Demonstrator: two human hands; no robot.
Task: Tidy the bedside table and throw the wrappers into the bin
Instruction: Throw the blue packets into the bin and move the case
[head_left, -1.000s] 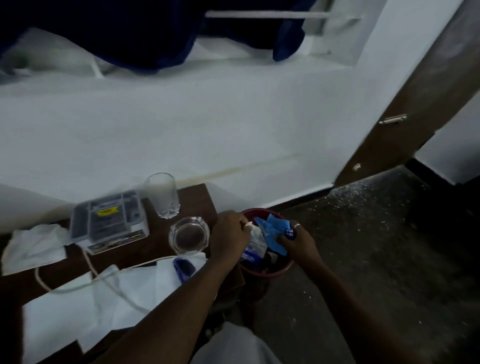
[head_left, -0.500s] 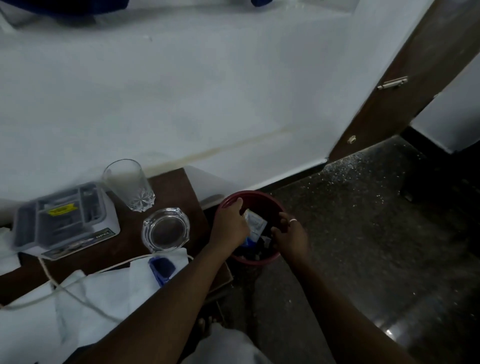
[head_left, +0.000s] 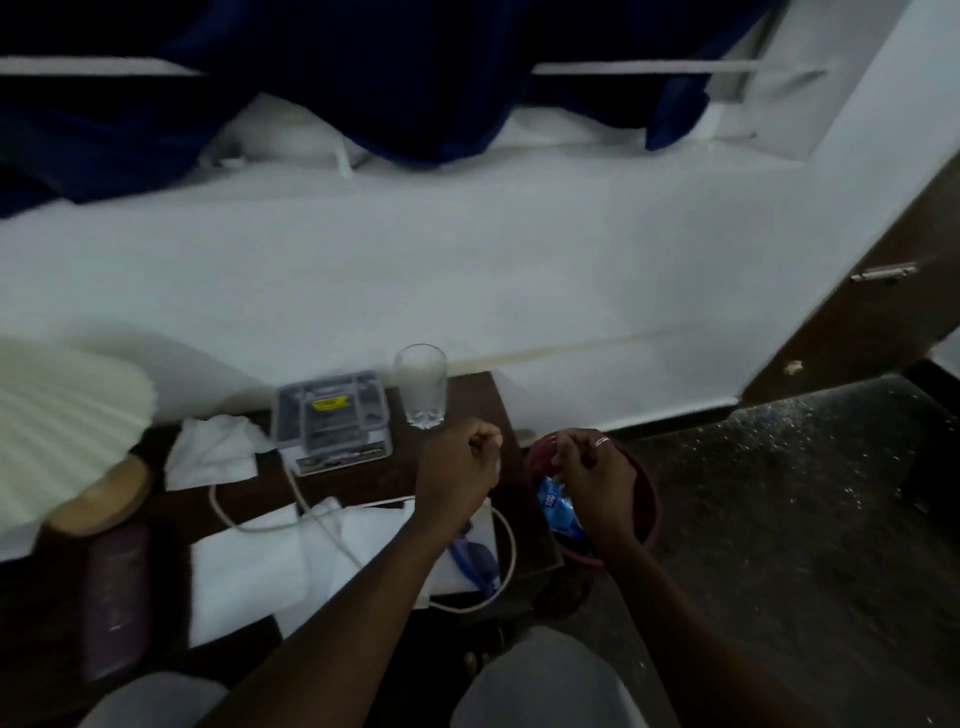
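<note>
The blue wrapper lay inside the dark red bin, high up near the rim, partly under the right hand. That hand's fingers were curled in. Whether they pinched the wrapper or only hung above it could not be told in the dim, blurred view. If the light film clung to the fingers, it would likely ride out with the hand as it lifted and drop on the floor. Sitting so high, it could also slip over the rim.

The bin stood on the floor just beside the right edge of the bedside table. The left hand hung over that edge with its fingers closed into a fist, and nothing plainly showed in it.

The glass tumbler stood upright at the back right corner, near the fist. A careless sweep back towards the table would probably tip it. The white cable looped from the grey box with a yellow label across the white paper sheets and under the left forearm. A snag there could drag the box or pull the sheets off the front edge.

A crumpled white tissue lay left of the box, apparently not yet cleared.
</note>
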